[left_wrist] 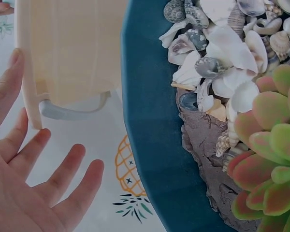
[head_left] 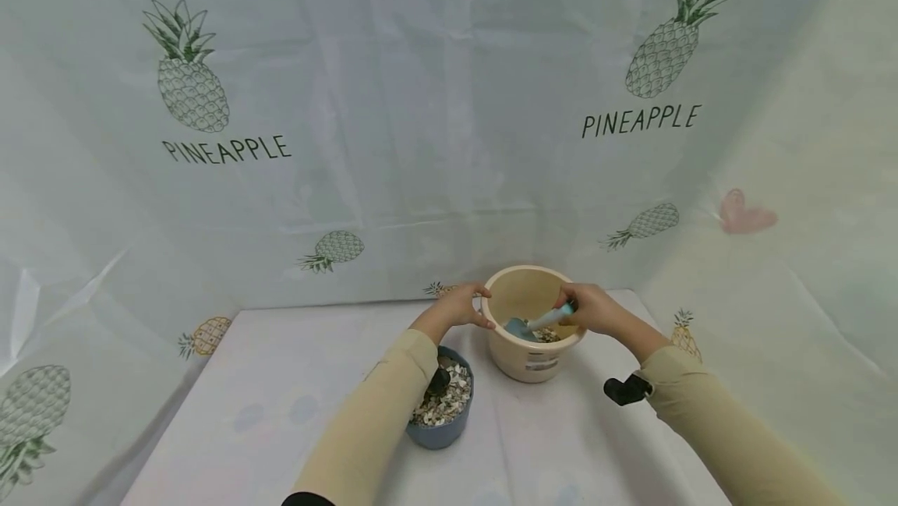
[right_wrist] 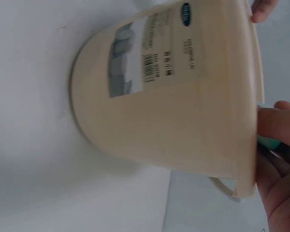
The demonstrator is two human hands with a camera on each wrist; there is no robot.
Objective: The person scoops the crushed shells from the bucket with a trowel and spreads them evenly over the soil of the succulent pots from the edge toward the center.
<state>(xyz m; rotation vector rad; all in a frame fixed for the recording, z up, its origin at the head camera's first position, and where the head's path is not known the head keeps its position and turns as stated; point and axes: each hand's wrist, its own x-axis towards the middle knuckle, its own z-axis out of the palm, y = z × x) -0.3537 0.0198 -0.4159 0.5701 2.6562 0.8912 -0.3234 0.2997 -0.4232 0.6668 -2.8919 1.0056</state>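
A cream plastic bucket [head_left: 515, 358] stands upright on the table, with some shell-like bits at its bottom. My left hand [head_left: 457, 307] touches its left rim, thumb and fingers spread; in the left wrist view, the outer fingers are extended. Inside the bucket, a small light-blue shovel [head_left: 550, 316] leans with its blade [head_left: 517, 329] low on the left. Its handle end is gripped by my right hand [head_left: 592, 309] at the right rim. In the right wrist view, the bucket wall [right_wrist: 183, 130] hides most of the shovel.
Beneath my left forearm stands a blue pot [head_left: 438, 436] filled with shells [head_left: 456, 393]. A green-red succulent [left_wrist: 275, 145] and brown bark-like material [left_wrist: 203, 140] show in it. A pineapple-print curtain [head_left: 449, 139] hangs behind the white-covered table [head_left: 281, 381].
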